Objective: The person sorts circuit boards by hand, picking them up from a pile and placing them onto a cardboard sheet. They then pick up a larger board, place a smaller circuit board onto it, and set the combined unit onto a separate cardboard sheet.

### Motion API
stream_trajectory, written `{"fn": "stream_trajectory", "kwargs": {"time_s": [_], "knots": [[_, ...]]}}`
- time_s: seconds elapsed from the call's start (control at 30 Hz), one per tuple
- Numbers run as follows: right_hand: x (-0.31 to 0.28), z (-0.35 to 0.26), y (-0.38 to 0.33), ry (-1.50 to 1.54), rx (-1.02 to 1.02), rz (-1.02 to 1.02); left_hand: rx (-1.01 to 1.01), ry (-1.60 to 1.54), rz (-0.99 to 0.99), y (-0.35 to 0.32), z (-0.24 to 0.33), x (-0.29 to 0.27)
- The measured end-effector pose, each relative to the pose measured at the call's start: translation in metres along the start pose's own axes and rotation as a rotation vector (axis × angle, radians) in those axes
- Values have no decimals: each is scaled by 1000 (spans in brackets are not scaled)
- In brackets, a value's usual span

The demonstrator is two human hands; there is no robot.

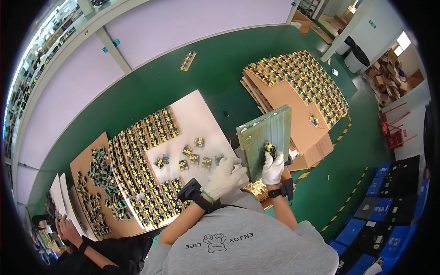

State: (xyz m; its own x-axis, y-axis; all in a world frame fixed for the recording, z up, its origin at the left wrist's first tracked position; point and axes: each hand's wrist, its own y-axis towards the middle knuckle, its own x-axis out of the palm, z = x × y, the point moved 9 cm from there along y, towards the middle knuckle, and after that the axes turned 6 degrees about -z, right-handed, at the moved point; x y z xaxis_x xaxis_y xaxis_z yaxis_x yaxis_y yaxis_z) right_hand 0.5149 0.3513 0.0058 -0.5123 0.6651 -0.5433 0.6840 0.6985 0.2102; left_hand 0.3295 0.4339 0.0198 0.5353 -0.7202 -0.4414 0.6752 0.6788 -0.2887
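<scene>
My right hand (273, 168), in a white glove, pinches a small circuit board (270, 148) with a yellow-wrapped part. It holds the board against the face of an upright, translucent green slab (256, 142). My left hand (223, 179), also gloved, is over the right edge of a white sheet (195, 114), its fingers partly bent and apart with nothing visible in them. Just beyond its fingertips lies a loose circuit board (219, 158). Several more loose boards (194, 159) are scattered to its left, beside joined rows of boards (142, 169).
Cardboard (293, 103) at the far right carries many more board panels (307, 73). Left of the sheet, a brown board (103, 137) bears heaped circuit boards (107, 183), and another person's hands (68, 229) are nearby. Blue and black bins (380, 211) stand lower right. One strip (187, 60) lies far off.
</scene>
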Motion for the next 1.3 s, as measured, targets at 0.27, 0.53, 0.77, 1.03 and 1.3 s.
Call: {"fn": "stream_trajectory", "kwargs": {"time_s": [0.27, 0.53, 0.77, 1.03, 1.3], "knots": [[0, 23, -2, 2, 27, 52, -9, -41, 13, 0, 0, -1], [-2, 17, 20, -39, -2, 2, -2, -24, -99, -4, 17, 13], [-5, 10, 10, -149, 2, 99, 30, -35, -91, -8, 9, 31], [-6, 20, 12, -109, 66, 129, -22, -104, -174, -10, 9, 47], [6, 21, 6, -181, 214, 81, -45, -192, -198, -18, 18, 54]]}}
